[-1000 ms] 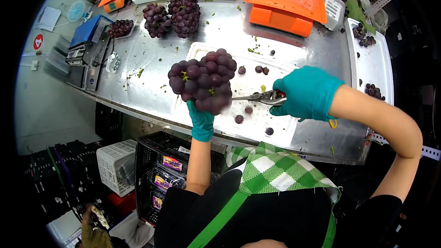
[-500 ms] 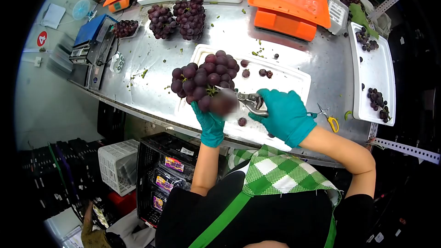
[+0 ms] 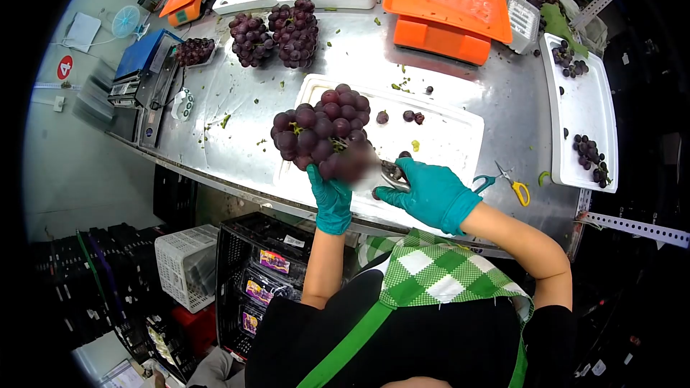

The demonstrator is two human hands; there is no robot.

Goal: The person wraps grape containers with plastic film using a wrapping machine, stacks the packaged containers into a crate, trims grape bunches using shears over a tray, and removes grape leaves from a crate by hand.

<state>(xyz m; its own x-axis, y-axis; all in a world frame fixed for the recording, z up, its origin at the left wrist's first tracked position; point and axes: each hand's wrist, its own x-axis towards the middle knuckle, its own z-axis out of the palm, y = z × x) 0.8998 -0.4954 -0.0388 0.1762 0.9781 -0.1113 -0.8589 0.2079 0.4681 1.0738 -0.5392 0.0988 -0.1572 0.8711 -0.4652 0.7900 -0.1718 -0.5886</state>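
A large bunch of dark purple grapes (image 3: 316, 133) is held above a white tray (image 3: 460, 129). My left hand (image 3: 330, 201), in a teal glove, supports the bunch from underneath with its fingers against the fruit. In my right hand (image 3: 435, 194), also gloved in teal, is a pair of metal pruning shears (image 3: 394, 174). Its tips reach the lower right side of the bunch, where a blurred patch hides them. Green stems show among the grapes. Several loose grapes (image 3: 382, 117) lie on the tray, along with a small yellow-green scrap (image 3: 415, 145).
Scissors (image 3: 519, 188) with a yellow handle lie right of the tray. Two grape bunches (image 3: 293, 36) stand behind it, near an orange scale (image 3: 449, 11). Another white tray (image 3: 586, 115) with small clusters is at the right. Black crates (image 3: 262, 273) stand below the table edge.
My right hand and the shears have shifted slightly left and down, uncovering the yellow-green scrap and a grape on the tray. The left hand still supports the bunch, almost unmoved.
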